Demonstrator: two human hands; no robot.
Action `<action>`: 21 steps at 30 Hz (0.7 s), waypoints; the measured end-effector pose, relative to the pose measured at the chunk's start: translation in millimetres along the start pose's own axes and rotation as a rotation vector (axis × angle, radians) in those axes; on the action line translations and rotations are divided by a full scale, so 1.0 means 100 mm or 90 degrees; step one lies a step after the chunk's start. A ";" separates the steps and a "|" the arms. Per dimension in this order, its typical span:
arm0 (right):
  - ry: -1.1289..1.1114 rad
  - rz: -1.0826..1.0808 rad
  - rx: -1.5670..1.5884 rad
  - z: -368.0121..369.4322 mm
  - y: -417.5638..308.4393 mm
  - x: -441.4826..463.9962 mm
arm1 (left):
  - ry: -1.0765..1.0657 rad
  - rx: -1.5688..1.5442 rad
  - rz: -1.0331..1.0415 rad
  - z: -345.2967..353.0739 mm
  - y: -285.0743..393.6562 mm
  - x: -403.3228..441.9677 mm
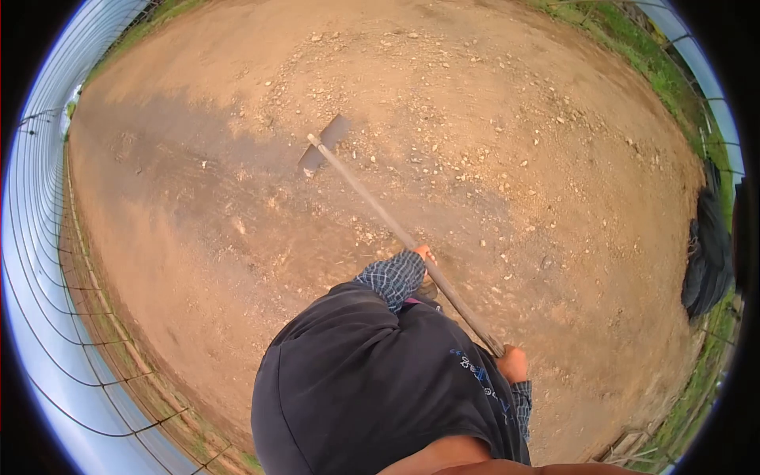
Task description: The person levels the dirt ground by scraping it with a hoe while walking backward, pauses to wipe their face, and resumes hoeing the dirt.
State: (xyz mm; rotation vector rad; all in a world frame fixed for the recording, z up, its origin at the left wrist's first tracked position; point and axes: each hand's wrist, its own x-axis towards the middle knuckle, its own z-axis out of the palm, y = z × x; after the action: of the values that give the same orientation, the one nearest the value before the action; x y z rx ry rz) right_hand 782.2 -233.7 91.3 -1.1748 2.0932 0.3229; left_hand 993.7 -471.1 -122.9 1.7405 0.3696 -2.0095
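Observation:
A long-handled hoe slants across the middle of the view. Its wide flat metal blade rests at the ground among loose stones, turned away from me. Partway down the wooden handle, my left hand is closed around the shaft, with a plaid sleeve behind it. My right hand grips the handle's near end beside my dark shirt. Stony brown soil lies around the blade. A shoe shows only in part below the left hand.
A wire fence curves along the left, with pale sheeting beyond it. At the right edge a black cloth-like bundle hangs by another fence. Grass borders the dirt at upper right. Small stones are scattered over the ground.

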 end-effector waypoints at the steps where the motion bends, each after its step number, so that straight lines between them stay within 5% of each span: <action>1: 0.002 0.010 -0.002 0.03 0.08 -0.08 | 0.006 -0.008 -0.035 0.01 -0.14 -0.04; 10: -0.013 0.125 -0.029 0.34 -0.30 -0.58 | -0.103 0.022 -0.132 -0.46 -0.30 0.24; 15: -0.079 0.167 0.017 0.74 -1.25 -0.33 | -0.089 0.080 -0.123 -0.91 0.56 0.40; 21: -0.107 0.199 0.055 0.84 -3.44 0.34 | -0.040 0.326 0.009 -1.38 2.85 0.76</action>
State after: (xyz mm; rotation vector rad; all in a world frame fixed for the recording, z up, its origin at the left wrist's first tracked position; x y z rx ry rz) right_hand 1091.6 -403.6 47.8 -0.7422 2.1159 0.4540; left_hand 1247.4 -661.8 -194.8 1.9468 -0.2000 -2.2792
